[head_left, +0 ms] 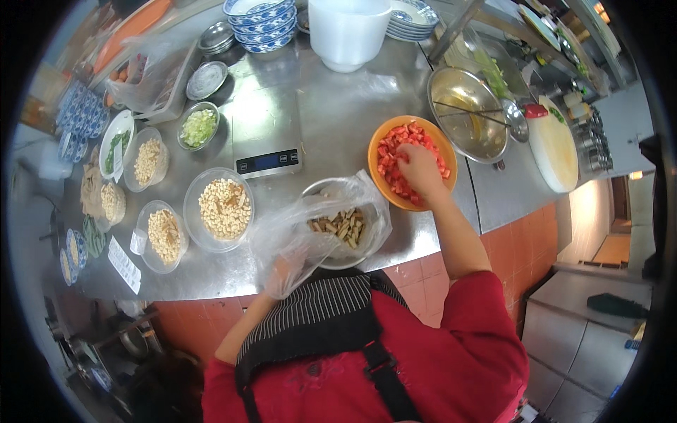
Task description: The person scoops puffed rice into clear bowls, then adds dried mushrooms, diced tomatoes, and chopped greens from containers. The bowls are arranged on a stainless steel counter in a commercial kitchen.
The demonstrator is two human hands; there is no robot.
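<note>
An orange bowl [375, 182] holds diced red tomatoes [398, 185]. My right hand [421, 169] reaches into it from the near right, its curled fingertips down among the pieces. Left of that bowl stands a metal bowl [343, 265] lined with a clear plastic bag [285, 229]. Brownish cut strips [342, 225] lie in the bag; I cannot tell what they are. At the bag's near left edge my left hand [281, 271] grips the gathered plastic, its fingers partly blurred by the film. Between the bowls and farther back lies a digital scale [268, 134] with nothing on it.
Left of the bag stand a round tub of pale beans [224, 209], smaller bean tubs and a bowl of chopped green vegetable [199, 129]. A white tub [349, 32] and stacked blue-patterned bowls [261, 28] stand behind. To the right are a steel basin [469, 116] with chopsticks and a cutting board [553, 151].
</note>
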